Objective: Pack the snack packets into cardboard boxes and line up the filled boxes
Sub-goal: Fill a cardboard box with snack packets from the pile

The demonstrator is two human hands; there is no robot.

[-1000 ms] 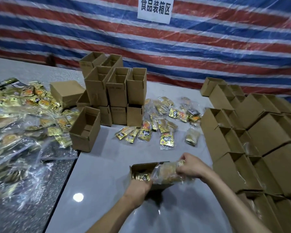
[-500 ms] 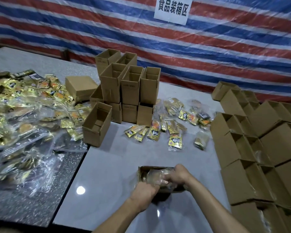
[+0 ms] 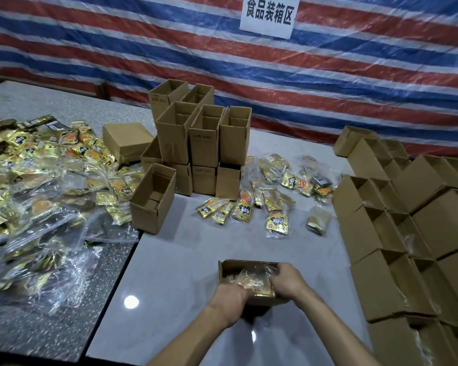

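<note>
While the snack packet (image 3: 254, 280) is pinched by the left hand (image 3: 232, 297) and the right hand (image 3: 286, 280), half sunk in the cardboard box (image 3: 238, 265) beneath them, its film could be torn, or the box tipped toward the wrists, if uneven force is applied.
</note>
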